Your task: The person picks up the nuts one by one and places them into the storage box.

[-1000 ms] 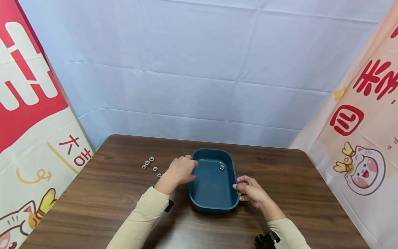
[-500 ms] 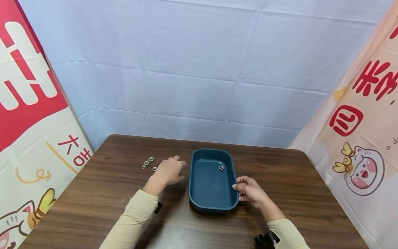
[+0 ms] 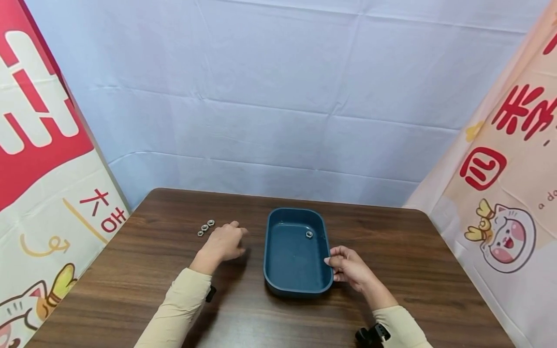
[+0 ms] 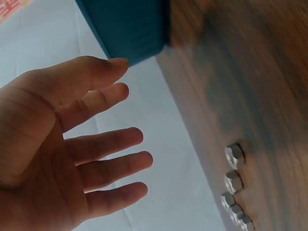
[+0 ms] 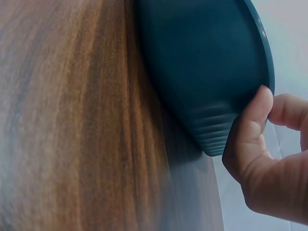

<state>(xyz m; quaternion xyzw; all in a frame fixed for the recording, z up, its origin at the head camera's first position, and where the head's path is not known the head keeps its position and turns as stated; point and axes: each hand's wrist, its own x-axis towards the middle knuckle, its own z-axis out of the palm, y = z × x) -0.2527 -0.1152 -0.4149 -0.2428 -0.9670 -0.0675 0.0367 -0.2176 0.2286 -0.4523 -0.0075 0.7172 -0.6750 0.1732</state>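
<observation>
A dark blue bin [image 3: 298,263] stands on the table with one hex nut [image 3: 309,235] inside it. My right hand [image 3: 350,268] pinches the bin's right rim; in the right wrist view the thumb and a finger [image 5: 260,103] meet across the edge. Left of the bin, my left hand [image 3: 224,241] hovers over the table, its fingers spread and nothing in them. Several metal nuts [image 4: 234,182] lie on the wood in the left wrist view, apart from the fingers. Three of these nuts [image 3: 205,227] show in the head view, the others being hidden behind the hand.
The brown wooden table [image 3: 130,290] ends at a pale hanging cloth [image 3: 278,121] at the back. Printed banners [image 3: 496,232] hang at both sides. A black wrist camera [image 3: 372,334] sits on the right forearm.
My left hand has moved left, from the bin's left rim to beside the loose nuts, covering some of them. My right hand stays at the bin's rim, and the bin has hardly moved.
</observation>
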